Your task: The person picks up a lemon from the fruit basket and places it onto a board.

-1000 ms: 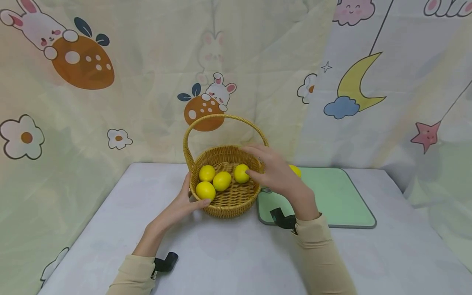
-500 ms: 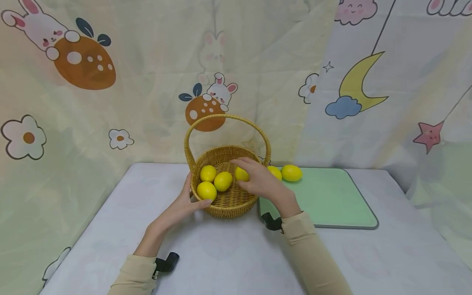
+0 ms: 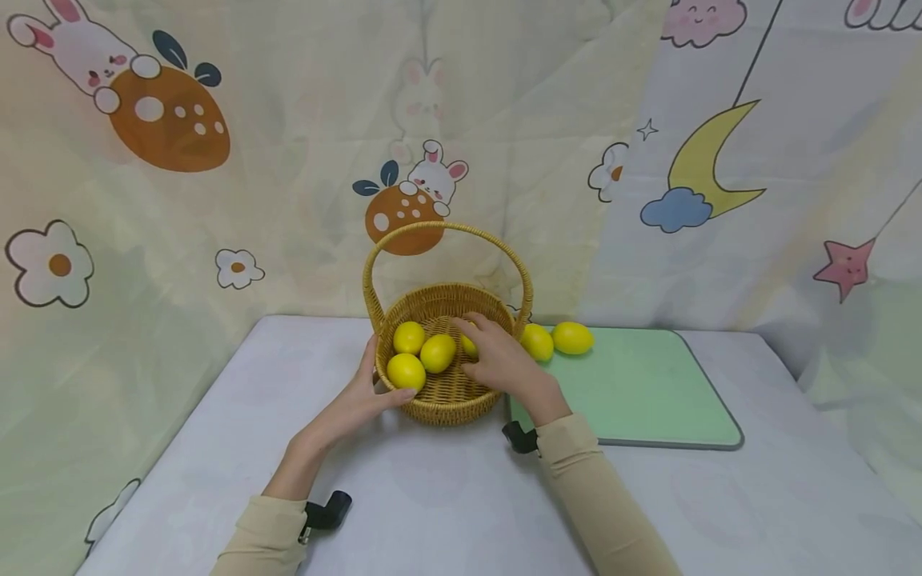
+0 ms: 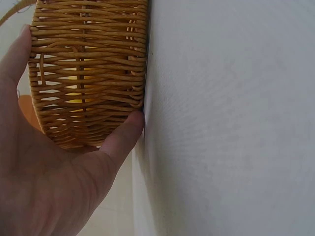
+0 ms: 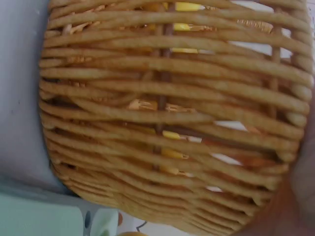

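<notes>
A wicker basket (image 3: pixel 448 412) with a tall arched handle stands mid-table. My left hand (image 3: pixel 365 398) holds its left side, thumb along the front and fingers behind. The left wrist view shows that hand (image 4: pixel 54 177) spread against the weave. Three yellow lemons, one of them the front lemon (image 3: pixel 406 373), lie in the left half of the basket. My right hand (image 3: pixel 500 362) reaches over the right rim, fingers and thumb curved round another lemon (image 3: pixel 470 342), which is mostly hidden. Through the weave (image 5: pixel 162 93) in the right wrist view, bits of yellow show.
A light green board (image 3: pixel 641 392) with a grey edge lies right of the basket. On its back left part sit two more lemons, one lemon (image 3: pixel 537 342) close by the basket and another lemon (image 3: pixel 572 338) beside it. A printed curtain (image 3: pixel 317 96) hangs behind the white table (image 3: pixel 432 496).
My right hand has moved left and lower into the basket, closing round the right lemon and uncovering the two lemons on the board. My left hand has stayed on the basket.
</notes>
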### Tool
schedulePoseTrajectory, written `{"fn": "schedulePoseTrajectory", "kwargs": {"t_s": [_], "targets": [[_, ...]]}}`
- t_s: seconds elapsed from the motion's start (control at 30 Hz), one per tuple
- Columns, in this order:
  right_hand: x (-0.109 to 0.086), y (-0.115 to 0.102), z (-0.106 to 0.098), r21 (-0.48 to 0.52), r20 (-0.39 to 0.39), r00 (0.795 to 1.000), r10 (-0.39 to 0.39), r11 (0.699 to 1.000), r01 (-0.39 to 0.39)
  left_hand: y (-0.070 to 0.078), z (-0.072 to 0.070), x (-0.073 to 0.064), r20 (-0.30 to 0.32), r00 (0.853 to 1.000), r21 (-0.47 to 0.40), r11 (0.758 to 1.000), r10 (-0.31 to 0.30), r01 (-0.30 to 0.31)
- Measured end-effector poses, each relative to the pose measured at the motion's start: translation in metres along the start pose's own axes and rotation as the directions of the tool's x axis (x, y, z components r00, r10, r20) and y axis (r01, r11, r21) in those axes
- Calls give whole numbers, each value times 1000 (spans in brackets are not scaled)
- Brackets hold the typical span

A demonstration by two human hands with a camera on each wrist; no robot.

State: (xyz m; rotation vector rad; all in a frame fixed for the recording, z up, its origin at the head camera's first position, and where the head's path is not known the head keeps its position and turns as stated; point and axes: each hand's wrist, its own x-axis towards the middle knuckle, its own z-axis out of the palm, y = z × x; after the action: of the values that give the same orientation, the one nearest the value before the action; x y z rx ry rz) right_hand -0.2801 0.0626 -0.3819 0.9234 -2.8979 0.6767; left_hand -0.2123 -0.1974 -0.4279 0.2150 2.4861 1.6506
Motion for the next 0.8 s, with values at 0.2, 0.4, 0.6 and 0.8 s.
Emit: {"fn": "schedulePoseTrajectory", "kwargs": {"t_s": [0.2, 0.4, 0.6, 0.8], "targets": [[2, -3, 4, -48, -6, 999, 49, 998, -49, 0, 0, 0, -3, 1000, 8, 1000, -5, 5], [6, -6, 8, -138, -19, 992, 125, 982, -126, 3, 1, 0, 0, 1000, 12, 1000, -15, 15], [12, -11, 14, -231, -10, 982, 188, 955, -185, 5, 1, 0, -6, 998, 26, 998, -64, 65], [10, -14, 14, -226, -7, 984, 178, 958, -175, 1, 0, 1, -5, 998, 24, 998, -60, 60]]}}
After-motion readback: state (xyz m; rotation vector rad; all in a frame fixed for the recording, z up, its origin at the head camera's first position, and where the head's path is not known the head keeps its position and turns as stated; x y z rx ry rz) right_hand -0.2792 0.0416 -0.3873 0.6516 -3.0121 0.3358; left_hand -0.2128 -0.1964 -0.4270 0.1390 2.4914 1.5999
